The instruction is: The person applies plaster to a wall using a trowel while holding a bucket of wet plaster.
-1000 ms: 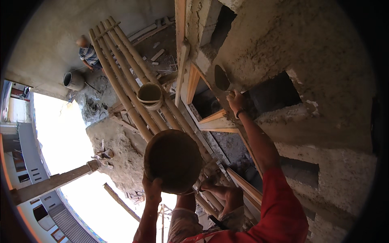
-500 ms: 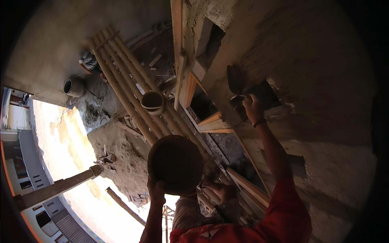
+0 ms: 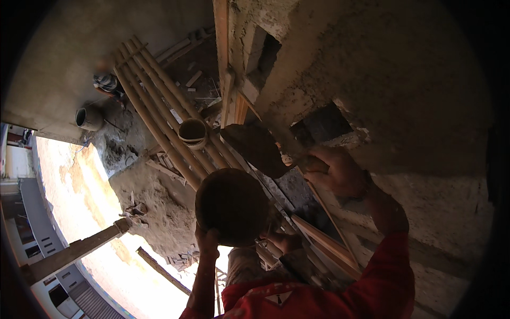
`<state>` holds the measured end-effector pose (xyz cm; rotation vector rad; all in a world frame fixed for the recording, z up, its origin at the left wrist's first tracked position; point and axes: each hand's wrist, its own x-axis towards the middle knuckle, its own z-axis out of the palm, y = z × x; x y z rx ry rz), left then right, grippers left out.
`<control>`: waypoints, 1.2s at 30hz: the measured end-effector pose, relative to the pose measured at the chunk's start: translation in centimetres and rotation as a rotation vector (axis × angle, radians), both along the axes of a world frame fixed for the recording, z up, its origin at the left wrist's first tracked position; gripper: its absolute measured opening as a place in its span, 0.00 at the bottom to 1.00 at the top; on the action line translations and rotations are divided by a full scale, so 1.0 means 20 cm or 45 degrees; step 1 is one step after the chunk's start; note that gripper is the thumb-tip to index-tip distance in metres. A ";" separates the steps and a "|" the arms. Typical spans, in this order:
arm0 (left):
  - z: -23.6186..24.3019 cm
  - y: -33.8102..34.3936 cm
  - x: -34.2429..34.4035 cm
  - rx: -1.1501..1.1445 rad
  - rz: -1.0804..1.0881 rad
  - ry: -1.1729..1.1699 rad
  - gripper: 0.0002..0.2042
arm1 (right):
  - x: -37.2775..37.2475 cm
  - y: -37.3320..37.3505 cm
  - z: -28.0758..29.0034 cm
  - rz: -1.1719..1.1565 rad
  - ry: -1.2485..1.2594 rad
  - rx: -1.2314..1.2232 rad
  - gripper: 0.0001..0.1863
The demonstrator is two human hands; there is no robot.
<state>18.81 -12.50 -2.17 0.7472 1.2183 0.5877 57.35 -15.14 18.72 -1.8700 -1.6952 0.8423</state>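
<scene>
My left hand point(image 3: 207, 239) grips the rim of a dark, round bowl point(image 3: 231, 204), its inside too shaded to make out. My right hand point(image 3: 334, 170) is closed on the handle of a trowel point(image 3: 252, 149), whose broad blade is held level above the bowl's upper right. Beyond the hands, a pale bucket point(image 3: 192, 135) stands on bamboo poles point(image 3: 154, 125). To the right rises a rough plastered wall point(image 3: 414, 85) with square openings point(image 3: 321, 125) and wooden frames point(image 3: 324, 239).
A person in a striped shirt point(image 3: 106, 84) is low at upper left, near a large bucket point(image 3: 89, 119). A long beam point(image 3: 79, 252) crosses the bright opening at lower left. Wood scraps point(image 3: 194, 80) and rubble lie below the poles.
My right hand and the trowel have come down and back from the wall opening toward the bowl, the blade swinging leftward. My left hand still holds the bowl. The view has darkened.
</scene>
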 end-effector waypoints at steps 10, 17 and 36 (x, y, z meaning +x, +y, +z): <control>0.19 0.00 0.03 0.060 0.045 0.080 0.35 | 0.51 -0.08 0.06 -0.977 0.184 0.332 0.25; 0.40 0.02 0.20 0.369 -0.122 -0.034 0.34 | 0.15 -0.35 0.19 -0.103 -0.241 -0.259 0.20; 0.93 0.12 0.71 0.696 -0.531 0.141 0.30 | -0.09 -0.47 -0.29 0.251 -0.422 -0.030 0.09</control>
